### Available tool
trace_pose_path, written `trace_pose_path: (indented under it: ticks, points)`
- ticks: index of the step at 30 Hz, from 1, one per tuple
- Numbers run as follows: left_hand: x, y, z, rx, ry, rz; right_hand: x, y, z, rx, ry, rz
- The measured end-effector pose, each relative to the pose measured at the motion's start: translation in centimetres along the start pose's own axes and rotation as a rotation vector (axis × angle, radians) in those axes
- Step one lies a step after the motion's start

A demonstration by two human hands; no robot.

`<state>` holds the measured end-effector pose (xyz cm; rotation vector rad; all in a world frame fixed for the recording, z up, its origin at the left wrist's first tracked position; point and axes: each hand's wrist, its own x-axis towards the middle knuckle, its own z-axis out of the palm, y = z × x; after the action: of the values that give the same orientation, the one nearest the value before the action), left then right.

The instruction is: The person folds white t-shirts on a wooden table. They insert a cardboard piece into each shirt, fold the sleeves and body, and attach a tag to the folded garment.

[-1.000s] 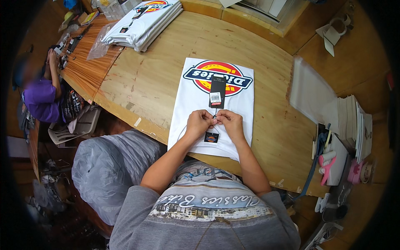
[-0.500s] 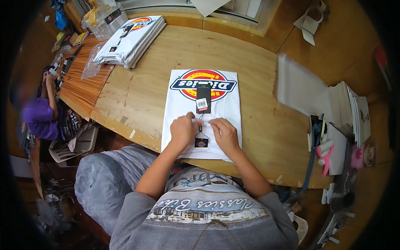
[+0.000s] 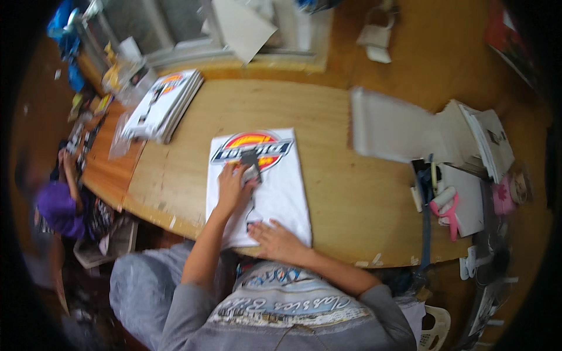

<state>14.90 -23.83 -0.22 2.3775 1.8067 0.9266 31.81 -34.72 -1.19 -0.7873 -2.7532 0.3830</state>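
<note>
A folded white T-shirt (image 3: 281, 199) with a red, yellow and dark blue print lies flat on the table in front of me. A dark hang tag (image 3: 250, 157) rests over the print, and a thin black cord runs from it toward a small black label (image 3: 252, 226) near the shirt's front edge. My left hand (image 3: 232, 186) has its thumb and fingers closed about the tag's near part, somewhat blurred. Lower down, my right hand (image 3: 277, 240) lies with fingers stretched out on the fabric, fingertips beside the black label.
A stack of folded white T-shirts (image 3: 167, 108) stands at the table's back left. Sheets of clear plastic (image 3: 386, 126), a pink-handled roller (image 3: 448, 210) and cardboard are on the right. Another person in a purple sleeve (image 3: 58, 207) sits at the left. A stuffed grey bag (image 3: 137, 286) is beside me.
Both hands were together at the cord; now the left is at the hang tag and the right lies flat near the label. The view has shifted, and the shirt appears farther left and lower.
</note>
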Motion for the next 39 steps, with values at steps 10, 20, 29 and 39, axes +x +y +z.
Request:
trace_pose_path:
  ticks: [10,20,29,39]
  points:
    - [-14.2,-1.9,-3.7,0.261,0.091,-0.636,-6.4,1.4,-1.1,0.02,0.074,0.189]
    - [-16.3,-4.3,-5.3,0.006,-0.053,-0.905,-9.3,2.3,-2.0,0.765,0.542,0.659]
    - [-15.9,-4.5,-6.8,-0.188,-0.176,-0.87,-6.8,4.0,-1.5,0.839,0.392,0.785]
    - [-13.7,-1.2,-8.9,-0.28,-0.201,-0.464,-4.8,5.5,-1.8,1.892,0.149,0.652]
